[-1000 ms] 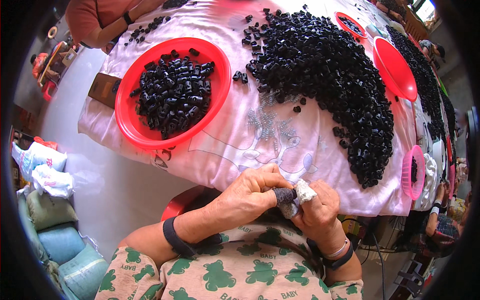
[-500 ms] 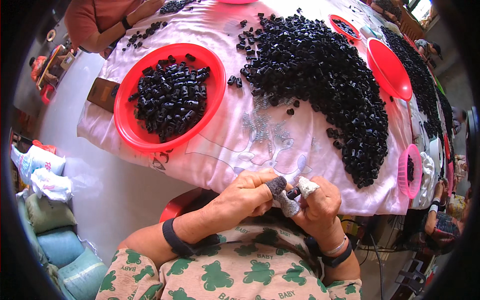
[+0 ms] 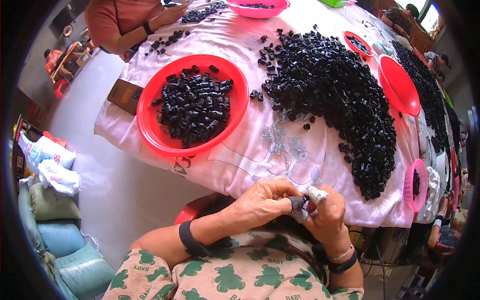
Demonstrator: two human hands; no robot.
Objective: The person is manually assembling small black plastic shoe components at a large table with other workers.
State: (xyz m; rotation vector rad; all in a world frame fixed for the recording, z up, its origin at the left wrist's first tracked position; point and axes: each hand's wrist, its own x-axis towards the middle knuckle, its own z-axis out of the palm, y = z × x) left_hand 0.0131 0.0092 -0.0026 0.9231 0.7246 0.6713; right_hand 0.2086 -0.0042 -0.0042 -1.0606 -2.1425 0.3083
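Observation:
My left hand (image 3: 262, 201) and my right hand (image 3: 328, 212) meet at the table's near edge, in front of my body. Both are closed, fingertips pinched together around a small black plastic cord-lock piece (image 3: 306, 197), mostly hidden. A dark grey cover (image 3: 296, 202) wraps a left fingertip; a white one (image 3: 317, 194) and a light grey one wrap right fingertips. Beyond my hands, small metal springs (image 3: 282, 137) lie loose on the pink cloth. Behind them spreads a big pile of black cylindrical pieces (image 3: 330, 90). Longer black pieces (image 3: 195, 110) fill part of a red basin (image 3: 143, 107) at left.
A phone in a brown case (image 3: 125, 95) lies left of the basin. At right stand a tilted red basin (image 3: 398, 85) and a pink basket (image 3: 421, 185). Another person's arm (image 3: 122, 42) rests at the far left edge. Stuffed sacks (image 3: 57, 200) sit on the floor.
The whole view has shifted, so the table sits lower and further right. My hands have drawn closer together, and less of the black piece shows between the fingertips.

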